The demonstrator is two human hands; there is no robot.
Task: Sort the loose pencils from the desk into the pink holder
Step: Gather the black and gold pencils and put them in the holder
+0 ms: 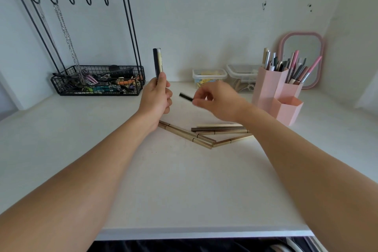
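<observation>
My left hand (pixel 157 96) grips two pencils (pixel 158 61), one black and one cream, upright above the white desk (pixel 163 180). To its right, my right hand (pixel 214 99) pinches a dark pencil (pixel 186 97) that points left toward my left hand; this hand looks blurred. Several gold and brown pencils (pixel 204 135) lie loose on the desk just below both hands. The pink holder (pixel 274 92), made of three hexagonal tubes, stands at the right. Its tall rear tubes hold several pens and pencils, and I see nothing in its low front tube.
A black wire rack (pixel 98 80) with hooks, hanging chains and a basket of small items stands at the back left. Two clear lidded boxes (pixel 209 76) sit against the wall beside the holder. A pink-framed mirror (pixel 301 55) leans behind it. The desk's front edge (pixel 204 232) runs below.
</observation>
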